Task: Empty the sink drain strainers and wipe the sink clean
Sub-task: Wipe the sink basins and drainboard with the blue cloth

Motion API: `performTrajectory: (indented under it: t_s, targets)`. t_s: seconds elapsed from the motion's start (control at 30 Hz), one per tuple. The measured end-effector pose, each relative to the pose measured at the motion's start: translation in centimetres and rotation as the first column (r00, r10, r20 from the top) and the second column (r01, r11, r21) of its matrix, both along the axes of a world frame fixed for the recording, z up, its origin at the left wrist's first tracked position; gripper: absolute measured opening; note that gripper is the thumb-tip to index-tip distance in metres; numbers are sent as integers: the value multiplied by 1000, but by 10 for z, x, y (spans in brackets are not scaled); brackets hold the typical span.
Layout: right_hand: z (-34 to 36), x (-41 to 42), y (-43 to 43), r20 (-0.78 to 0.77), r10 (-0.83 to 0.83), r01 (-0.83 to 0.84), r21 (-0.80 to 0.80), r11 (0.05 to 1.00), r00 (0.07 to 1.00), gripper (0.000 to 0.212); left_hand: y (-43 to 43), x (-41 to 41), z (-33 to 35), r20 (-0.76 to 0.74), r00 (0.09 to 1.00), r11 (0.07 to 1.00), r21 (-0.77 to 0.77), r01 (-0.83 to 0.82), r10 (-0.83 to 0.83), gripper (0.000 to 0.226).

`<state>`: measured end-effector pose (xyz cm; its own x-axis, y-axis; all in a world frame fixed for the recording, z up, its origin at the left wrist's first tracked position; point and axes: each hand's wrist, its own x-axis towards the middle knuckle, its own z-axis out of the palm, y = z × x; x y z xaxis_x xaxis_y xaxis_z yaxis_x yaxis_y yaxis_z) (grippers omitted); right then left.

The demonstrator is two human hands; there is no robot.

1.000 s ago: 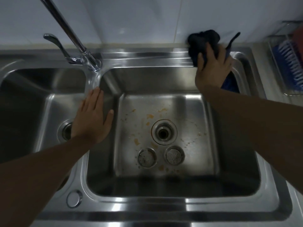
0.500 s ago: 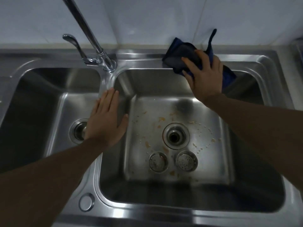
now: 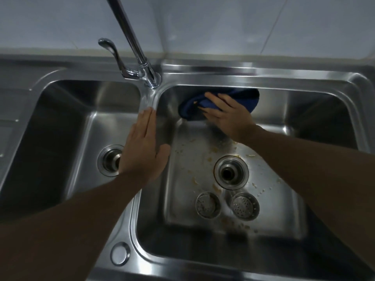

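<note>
Blue cloth [image 3: 244,96] pressed to sink wall [image 3: 294,103] by right hand [image 3: 229,117].

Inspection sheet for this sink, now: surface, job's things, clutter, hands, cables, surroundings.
Surface: stainless steel double sink; right basin floor speckled with yellowish food scraps.
Job's things: two round perforated metal strainers lie side by side on the basin floor in front of the open right drain; dark blue cloth against the right basin's back wall.
Clutter: nothing seen beyond the scraps.
Hands: right hand presses the cloth; left hand lies flat on the divider between the basins.
Cables: nothing seen.
Surroundings: chrome tap with lever handle; pale tiled wall; left basin's drain, partly hidden by the left hand.
</note>
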<state>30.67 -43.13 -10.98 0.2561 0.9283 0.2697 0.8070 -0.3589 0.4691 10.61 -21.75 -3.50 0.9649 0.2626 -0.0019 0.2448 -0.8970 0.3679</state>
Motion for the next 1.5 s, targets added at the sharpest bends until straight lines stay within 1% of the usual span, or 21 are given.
performTrajectory:
  t_s: [0.07, 0.13, 0.23, 0.37, 0.43, 0.47, 0.53, 0.6, 0.67, 0.73, 0.8, 0.83, 0.87, 0.97, 1.03, 1.1, 1.17, 1.27, 1.37, 1.43, 1.5]
  targets:
    - [-2, -1, 8, 24, -6, 7, -33, 999, 1000, 41, 1, 1, 0, -20, 1000, 1000, 26, 9, -9, 88]
    - [1, -1, 38, 38, 12, -13, 7, 1000, 999, 42, 1, 1, -1, -31, 999, 999, 41, 11, -10, 88]
    - [6, -2, 71, -15, 79, -79, 46, 996, 997, 40, 2, 1, -3, -34, 999, 999, 36, 15, -14, 87]
    - [-17, -9, 13, -137, -32, 21, -78, 997, 990, 41, 3, 1, -2, -41, 999, 999, 43, 21, -19, 89]
    - [-22, -4, -27, -191, -31, 5, -131, 991, 981, 38, 2, 2, -1, -59, 998, 997, 74, 32, -28, 91]
    - [-19, 1, -37, -172, -13, -12, -142, 990, 985, 36, 2, 2, -1, -71, 997, 996, 87, 36, -30, 93]
    - [-6, 10, -32, -128, 32, -45, -104, 994, 991, 35, 1, 3, 0, -94, 995, 993, 109, 38, -28, 94]
    - [6, 10, -8, -103, 61, -62, -10, 998, 993, 35, 0, 3, 1, -111, 994, 991, 131, 38, -23, 95]
    - [11, 5, 9, -68, 48, -45, 50, 998, 997, 42, -1, 3, 1, -113, 993, 989, 145, 41, -25, 96]
    - [8, 4, 6, -49, 5, -6, -16, 1000, 999, 43, -1, 3, 1, -114, 993, 987, 157, 42, -24, 95]
    - [-3, 1, -16, -25, -45, 40, -173, 984, 999, 42, -1, 3, 0, -127, 992, 985, 164, 45, -25, 95]
    - [-7, 0, -28, -43, -74, 62, -236, 970, 996, 42, -1, 3, 0, -128, 991, 985, 167, 45, -24, 96]
    - [-6, 0, -37, -72, -85, 65, -249, 966, 994, 42, 0, 4, 0, -128, 992, 984, 173, 46, -24, 96]
    - [6, 8, -47, -155, -55, 46, -61, 997, 986, 40, 0, 4, 0, -132, 991, 981, 188, 51, -26, 96]
    - [15, 15, -52, -148, -5, 10, 34, 999, 989, 37, -1, 3, 0, -134, 990, 980, 190, 55, -29, 96]
    - [18, 17, -64, -122, -19, 26, 56, 998, 992, 39, -1, 3, 1, -137, 990, 980, 193, 57, -30, 95]
    - [14, 15, -89, -142, -130, 135, 30, 990, 981, 45, -1, 3, 2, -134, 991, 980, 192, 52, -27, 95]
    - [7, 7, -139, -297, -335, 355, 15, 935, 894, 55, -2, 4, 2, -135, 990, 978, 200, 59, -32, 95]
    - [2, -3, -166, -410, -471, 530, 38, 847, 781, 52, -3, 4, 2, -145, 989, 974, 216, 68, -37, 95]
    - [0, -16, -163, -489, -534, 633, 50, 772, 690, 52, -4, 4, 3, -155, 987, 974, 218, 66, -33, 96]
    - [-10, -29, -155, -566, -596, 745, 49, 665, 570, 53, -4, 5, 3, -157, 987, 972, 225, 66, -31, 97]
